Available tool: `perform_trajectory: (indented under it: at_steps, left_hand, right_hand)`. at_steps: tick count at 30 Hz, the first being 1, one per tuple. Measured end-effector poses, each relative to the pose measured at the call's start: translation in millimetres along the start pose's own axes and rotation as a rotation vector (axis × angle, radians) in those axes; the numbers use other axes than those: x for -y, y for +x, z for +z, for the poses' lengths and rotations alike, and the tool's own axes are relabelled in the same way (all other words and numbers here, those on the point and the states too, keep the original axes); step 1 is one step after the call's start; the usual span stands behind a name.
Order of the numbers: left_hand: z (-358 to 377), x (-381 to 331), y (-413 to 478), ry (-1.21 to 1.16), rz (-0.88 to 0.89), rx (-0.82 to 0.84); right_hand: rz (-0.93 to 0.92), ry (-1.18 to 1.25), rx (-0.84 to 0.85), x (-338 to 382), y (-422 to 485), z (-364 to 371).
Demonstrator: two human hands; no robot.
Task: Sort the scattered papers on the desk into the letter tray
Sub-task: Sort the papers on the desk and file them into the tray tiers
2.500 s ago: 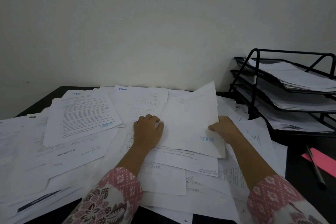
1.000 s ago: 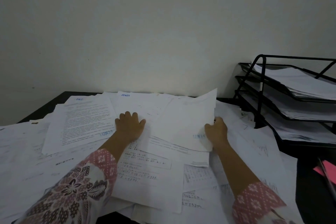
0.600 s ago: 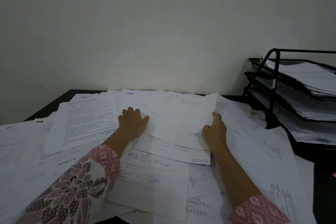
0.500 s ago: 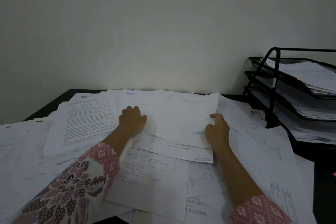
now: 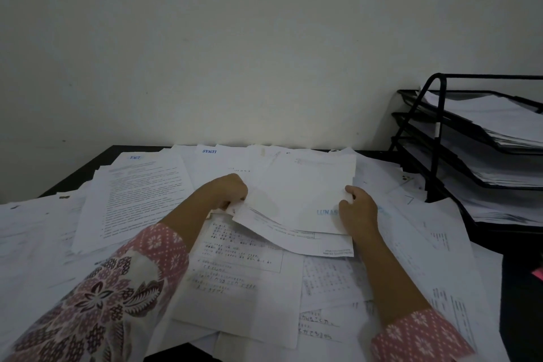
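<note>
The stamped sheet (image 5: 299, 188) lies between the two hands on top of the scattered papers (image 5: 244, 267). Its long axis runs from the person toward the wall, leaning slightly right at the far end. A faint printed heading sits at that far end. A blue "LUNAS" stamp sits near the corner closest to the right hand and reads the right way up for the person.

The left hand (image 5: 227, 192) is at the sheet's near-left edge, knuckles up and fingers curled under, pinching the paper there. That corner is bent up off the pile. A second sheet (image 5: 320, 244) pokes out beneath it toward the person; I cannot tell whether the left hand holds this one too.

The right hand (image 5: 357, 211) clamps the sheet's right edge, thumb on top and pointing toward the wall, the other fingers curled. It covers the end of the stamp. Both forearms reach forward over the pile in pink patterned sleeves (image 5: 117, 288).

To the left of the left hand lies a closely typed page (image 5: 141, 197). Beyond it a corner of the dark desk (image 5: 76, 175) shows. Well to the right of the right hand stands the black wire letter tray (image 5: 434, 138), with papers lying in all three of its tiers.
</note>
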State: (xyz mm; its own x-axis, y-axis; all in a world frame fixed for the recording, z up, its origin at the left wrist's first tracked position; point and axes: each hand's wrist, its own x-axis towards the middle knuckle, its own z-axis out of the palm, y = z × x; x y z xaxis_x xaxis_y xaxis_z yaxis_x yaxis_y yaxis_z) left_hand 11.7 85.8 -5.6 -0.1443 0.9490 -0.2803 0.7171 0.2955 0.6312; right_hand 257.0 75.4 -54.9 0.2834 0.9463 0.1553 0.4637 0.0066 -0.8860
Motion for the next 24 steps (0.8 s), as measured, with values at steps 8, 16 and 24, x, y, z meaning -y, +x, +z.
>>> perform_trajectory:
  at_steps: [8,16,24]
  left_hand:
    - [8,3,-12,-0.329,-0.014,0.054]
    - [17,16,-17,-0.326,0.173,-0.123]
    - [16,38,-20,-0.558,0.173,-0.185]
  right_hand:
    - [-0.089,-0.050,0.092,5,-7,3]
    - [-0.061,0.004,0.057,11,-11,-1]
    - [0.281,0.505,0.418,31,-20,-8]
